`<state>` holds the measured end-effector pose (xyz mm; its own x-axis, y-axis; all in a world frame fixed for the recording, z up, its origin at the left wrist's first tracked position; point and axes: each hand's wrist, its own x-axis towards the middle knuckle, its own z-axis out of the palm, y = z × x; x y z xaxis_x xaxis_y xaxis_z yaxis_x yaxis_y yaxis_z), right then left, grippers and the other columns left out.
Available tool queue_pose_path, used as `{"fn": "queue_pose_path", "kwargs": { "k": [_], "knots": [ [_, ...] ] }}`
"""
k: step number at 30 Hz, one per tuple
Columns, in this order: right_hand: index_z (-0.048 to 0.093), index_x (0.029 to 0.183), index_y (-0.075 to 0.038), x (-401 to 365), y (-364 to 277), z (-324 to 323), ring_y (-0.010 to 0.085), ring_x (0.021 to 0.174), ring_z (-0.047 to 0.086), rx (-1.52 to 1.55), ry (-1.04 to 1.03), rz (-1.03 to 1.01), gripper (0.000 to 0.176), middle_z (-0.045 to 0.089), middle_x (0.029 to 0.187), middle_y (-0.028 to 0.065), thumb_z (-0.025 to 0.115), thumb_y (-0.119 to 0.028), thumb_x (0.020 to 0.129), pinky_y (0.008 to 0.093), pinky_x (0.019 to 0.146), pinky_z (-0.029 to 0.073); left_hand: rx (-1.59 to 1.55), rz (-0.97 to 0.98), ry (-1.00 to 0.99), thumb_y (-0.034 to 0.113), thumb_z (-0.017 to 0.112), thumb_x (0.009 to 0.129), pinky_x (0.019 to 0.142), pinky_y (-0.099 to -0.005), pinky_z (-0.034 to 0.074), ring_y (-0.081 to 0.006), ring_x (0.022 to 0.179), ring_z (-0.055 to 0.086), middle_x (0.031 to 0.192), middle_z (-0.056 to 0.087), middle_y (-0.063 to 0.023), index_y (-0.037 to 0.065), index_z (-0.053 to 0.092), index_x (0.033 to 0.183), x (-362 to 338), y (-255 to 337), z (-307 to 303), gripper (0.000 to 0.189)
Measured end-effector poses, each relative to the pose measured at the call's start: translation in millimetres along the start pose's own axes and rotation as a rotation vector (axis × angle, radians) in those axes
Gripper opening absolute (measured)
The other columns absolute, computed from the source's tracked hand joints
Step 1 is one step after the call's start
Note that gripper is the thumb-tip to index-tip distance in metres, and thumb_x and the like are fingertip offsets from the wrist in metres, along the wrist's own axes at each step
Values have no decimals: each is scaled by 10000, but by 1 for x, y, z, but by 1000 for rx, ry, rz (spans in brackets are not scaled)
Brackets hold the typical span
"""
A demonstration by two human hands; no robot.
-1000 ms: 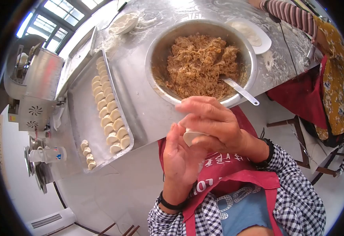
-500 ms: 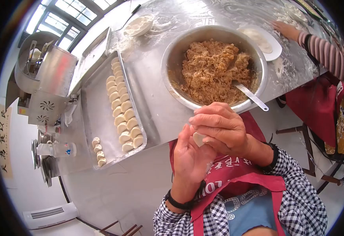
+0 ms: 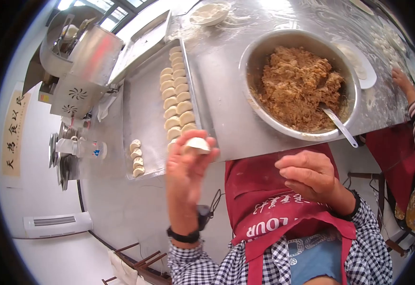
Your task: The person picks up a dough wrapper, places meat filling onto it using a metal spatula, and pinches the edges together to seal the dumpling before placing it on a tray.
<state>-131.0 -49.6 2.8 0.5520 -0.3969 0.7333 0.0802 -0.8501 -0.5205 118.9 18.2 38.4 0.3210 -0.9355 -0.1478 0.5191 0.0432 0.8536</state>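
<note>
My left hand (image 3: 186,166) is closed on a pale folded dumpling (image 3: 197,146), held up on the fingers over the tray's near right edge. Just behind it, two rows of dumplings (image 3: 170,101) run along the right side of the metal tray (image 3: 143,102); the hand hides the nearest ones. My right hand (image 3: 309,175) is held in front of the red apron (image 3: 250,178), fingers loosely curved and nothing visible in them. Beyond it stands a large steel bowl (image 3: 250,97) of brown minced filling (image 3: 300,88), with a metal spoon (image 3: 340,124) leaning on its rim.
Several smaller dumplings (image 3: 137,159) lie at the tray's near left corner. A white plate (image 3: 370,78) with dough wrappers sits behind the bowl. A bowl of flour (image 3: 210,14) is at the back. A metal machine (image 3: 91,57) stands left. Another person's hand (image 3: 403,83) is at far right.
My hands have separated. The left hand has carried the dumpling left to the tray, while the right stays near the apron. My view has turned left, and the other person's hand has shifted toward the table edge.
</note>
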Motion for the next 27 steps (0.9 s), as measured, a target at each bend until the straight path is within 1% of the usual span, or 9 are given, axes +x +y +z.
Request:
{"fn": "queue_pose_path", "kwargs": {
  "k": [3,6,13,16,18,21,24,25,27],
  "knots": [
    [596,888,10,-11,2,5,235,690,626,48,-42,77,249,629,894,146,687,-14,658,298,567,507,269,118,88,56,512,840,803,-342,548,-238,945,607,1064,566,-149,-42,490,1101,23,44,-33,280],
    [603,874,-3,-22,6,9,243,704,632,61,-93,169,227,627,871,125,688,4,664,307,604,527,546,192,125,94,530,853,733,-280,535,-186,901,604,1081,572,-113,11,494,1128,67,83,-71,289],
    [610,871,-11,-45,19,6,273,775,632,44,-211,418,202,633,889,118,691,-17,686,336,698,522,869,178,236,92,527,828,705,-259,521,-130,872,589,1013,602,-68,33,514,1112,184,135,-99,290],
    [620,854,-9,-58,21,-4,269,785,633,-55,-204,524,181,637,892,124,687,-17,686,336,699,520,1074,187,264,114,544,815,683,-255,521,-126,835,596,948,613,-52,29,544,1070,239,135,-117,269],
    [632,825,-16,-65,23,-11,262,786,635,-96,-200,563,164,646,869,119,689,-15,672,333,694,515,1241,71,193,127,576,790,644,-251,522,-131,795,607,893,616,-43,24,573,1024,274,126,-133,255],
    [651,792,-48,-79,27,-18,274,778,628,-159,-187,772,175,656,826,93,698,-42,624,365,726,493,1258,103,317,114,597,759,610,-260,524,-138,771,614,870,621,-51,23,596,982,317,96,-148,241],
    [656,784,-58,-84,25,-19,281,799,622,-243,-195,861,167,658,818,82,695,-55,622,387,764,477,1181,138,400,99,607,741,587,-267,525,-145,774,616,874,624,-57,22,603,973,346,75,-148,245],
    [661,832,-65,-88,24,-20,296,883,604,-190,-220,936,209,653,873,87,696,-59,627,406,831,446,1178,132,396,99,607,741,587,-267,525,-145,774,616,874,624,-57,22,603,973,353,69,-147,245],
    [659,874,-68,-89,24,-19,306,926,588,-212,-227,943,247,643,923,99,697,-62,630,413,858,429,1180,177,388,89,608,735,567,-260,510,-144,760,612,882,628,-67,20,623,938,366,59,-149,215]
  ]
}}
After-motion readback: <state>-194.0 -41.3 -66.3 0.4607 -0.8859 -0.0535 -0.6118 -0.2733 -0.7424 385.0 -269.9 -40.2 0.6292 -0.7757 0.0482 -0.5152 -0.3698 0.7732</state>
